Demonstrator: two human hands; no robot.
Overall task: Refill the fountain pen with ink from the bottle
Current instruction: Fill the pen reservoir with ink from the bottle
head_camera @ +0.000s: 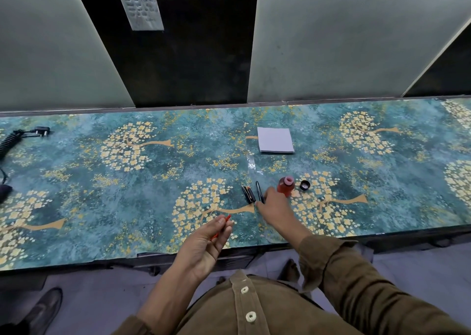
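Head view: my left hand pinches a thin red tube above the table. My right hand touches a black pen part; grip unclear. Ink bottle stands uncapped just beside that wrist, cap apart. Risk: a careless wrist could topple it.

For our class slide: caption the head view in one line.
Left hand holds a red ink-filled pen part; right hand reaches a black pen piece beside the open ink bottle.
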